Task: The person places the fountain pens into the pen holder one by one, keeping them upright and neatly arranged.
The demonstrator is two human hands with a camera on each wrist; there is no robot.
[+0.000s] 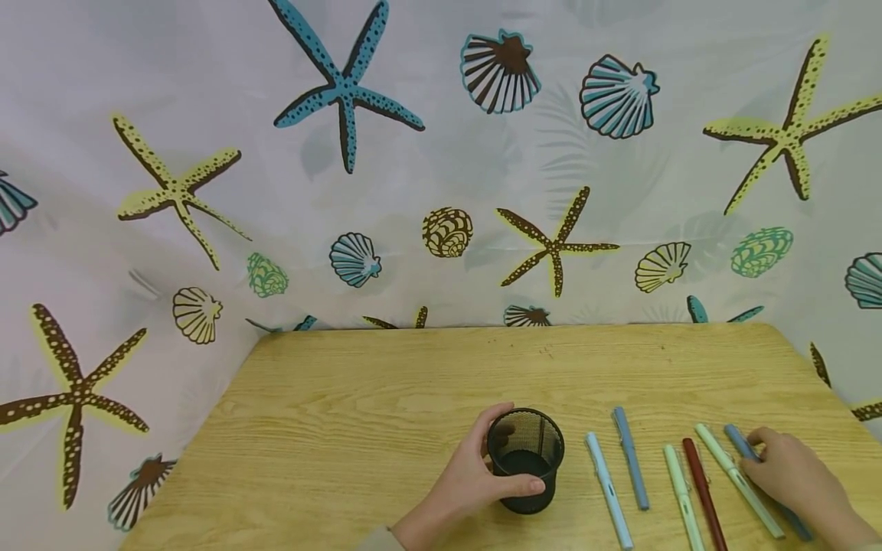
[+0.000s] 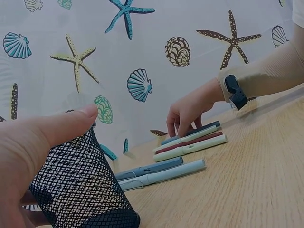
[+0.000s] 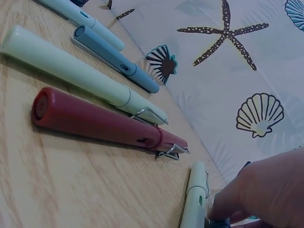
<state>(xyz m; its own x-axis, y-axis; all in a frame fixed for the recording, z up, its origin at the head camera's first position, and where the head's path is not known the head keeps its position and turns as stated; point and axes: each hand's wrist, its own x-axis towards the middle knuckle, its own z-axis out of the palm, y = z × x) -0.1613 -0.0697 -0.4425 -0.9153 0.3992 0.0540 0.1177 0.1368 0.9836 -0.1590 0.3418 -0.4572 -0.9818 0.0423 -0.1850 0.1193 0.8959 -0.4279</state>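
Note:
My left hand (image 1: 463, 484) grips a black mesh pen cup (image 1: 529, 438), fingers on its far left side and thumb across the near wall. The cup's mouth faces up, with nothing inside. In the left wrist view, the thumb lies near the rim of the mesh wall (image 2: 78, 173). On the right, my right hand (image 1: 792, 471) pinches a dark blue pen (image 1: 739, 439), the rightmost of the row; the palm hides its middle. Immediately left of that pen lies a pale green pen (image 1: 737, 476), its clip showing in the right wrist view.
Between the hands, a light blue pen (image 1: 608, 488), a grey-blue pen (image 1: 631, 459), another pale green pen (image 1: 682, 493) and a dark red pen (image 1: 703, 490) lie on the wooden table (image 1: 331, 436). A curtain (image 1: 413, 168) with starfish and shells hangs behind the table.

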